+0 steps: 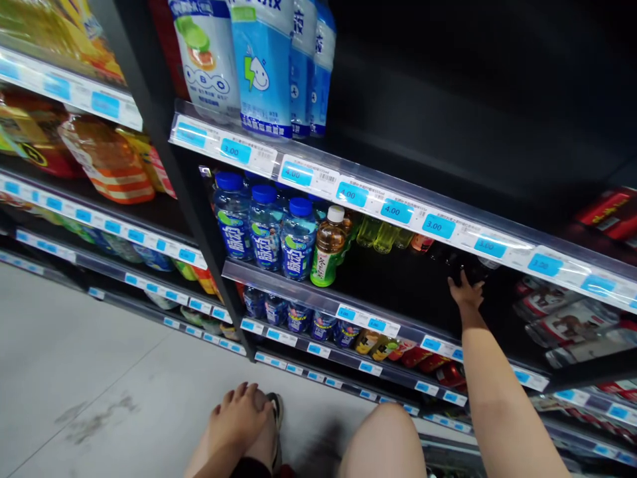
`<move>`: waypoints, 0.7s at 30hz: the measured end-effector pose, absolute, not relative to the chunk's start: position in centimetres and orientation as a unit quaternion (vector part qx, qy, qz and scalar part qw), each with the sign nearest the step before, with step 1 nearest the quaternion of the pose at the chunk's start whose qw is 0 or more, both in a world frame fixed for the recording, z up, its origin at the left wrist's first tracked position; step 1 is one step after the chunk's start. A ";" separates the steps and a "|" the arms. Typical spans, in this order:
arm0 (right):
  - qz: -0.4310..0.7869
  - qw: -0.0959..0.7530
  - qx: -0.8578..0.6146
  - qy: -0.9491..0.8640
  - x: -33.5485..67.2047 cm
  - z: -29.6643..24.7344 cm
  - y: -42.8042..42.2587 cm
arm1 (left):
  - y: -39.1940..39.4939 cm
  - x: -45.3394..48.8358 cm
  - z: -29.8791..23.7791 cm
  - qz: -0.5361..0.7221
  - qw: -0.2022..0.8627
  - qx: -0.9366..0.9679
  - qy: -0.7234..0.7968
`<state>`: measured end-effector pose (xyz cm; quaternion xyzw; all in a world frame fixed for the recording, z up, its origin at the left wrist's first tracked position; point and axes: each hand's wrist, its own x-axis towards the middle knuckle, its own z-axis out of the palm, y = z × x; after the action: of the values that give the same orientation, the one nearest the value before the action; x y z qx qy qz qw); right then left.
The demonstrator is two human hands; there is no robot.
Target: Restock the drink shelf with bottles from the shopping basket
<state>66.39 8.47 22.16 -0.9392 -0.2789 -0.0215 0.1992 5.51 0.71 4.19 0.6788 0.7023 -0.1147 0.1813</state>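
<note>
the right hand (466, 290) is stretched into the far, dark part of the middle shelf (298, 295). its fingers are up against a dark bottle (460, 267), which stands well right of the tea bottle (328, 249) and the blue-capped bottles (265, 229). shadow hides the fingers, so i cannot tell if they are closed round it. the left hand (239, 415) lies slack on the near knee, holding nothing. this looks like the reach-and-grasp step; bringing the bottle out would call for a firm wrap and a low pull under the price rail (413, 214).

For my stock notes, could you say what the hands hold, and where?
Right hand touches a dark bottle low down; grip unclear. Left hand holds nothing.
</note>
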 end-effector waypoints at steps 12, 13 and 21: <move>-0.038 0.169 -0.945 -0.276 65.4 22.9 7.8 | 0.8 2.7 2.6 -0.074 0.186 0.658 0.726; -0.032 0.164 -0.946 -0.279 65.4 23.0 7.9 | 0.8 2.4 2.5 -0.070 0.191 0.654 0.729; -0.024 0.150 -0.947 -0.283 66.1 22.5 8.2 | 0.9 1.1 3.2 -0.101 0.199 0.633 0.742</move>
<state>66.09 8.20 22.52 -0.9469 -0.2832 -0.0243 0.1503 1.07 0.91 3.25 0.6325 0.7417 -0.1011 0.1989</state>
